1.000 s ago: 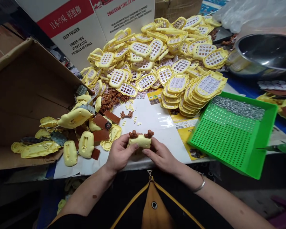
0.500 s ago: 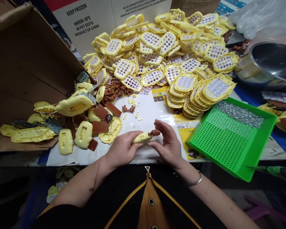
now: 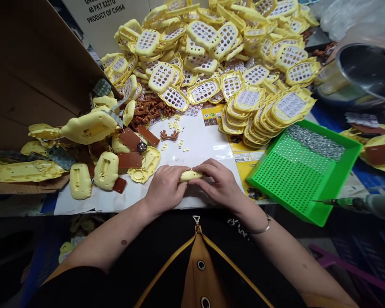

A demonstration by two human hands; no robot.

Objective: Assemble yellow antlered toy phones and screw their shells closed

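Observation:
Close to the table's front edge, both hands grip one yellow plastic toy shell (image 3: 189,176), seen almost edge-on. My left hand (image 3: 166,188) is closed around its left end. Fingers and thumb of my right hand (image 3: 218,185) pinch the right end. The brown antler piece seen at that end earlier is hidden now, probably behind my right fingers. Beyond the hands, a loose brown antler piece (image 3: 169,135) lies on the white sheet (image 3: 202,145) beside tiny yellow bits (image 3: 181,144). More brown antler pieces (image 3: 144,112) are heaped behind it.
A large pile of yellow shells with white grids (image 3: 162,77) covers the back, with stacked shells (image 3: 284,109) nearer. Green basket (image 3: 295,184) with small screws (image 3: 317,143) stands right, a screwdriver (image 3: 368,204) over its corner. Left are a cardboard box (image 3: 35,72) and wired yellow housings (image 3: 105,171).
My right hand has gone from spread fingers to pinching the shell's right end. The brown antler piece there has gone out of sight. The camera view has tilted down somewhat.

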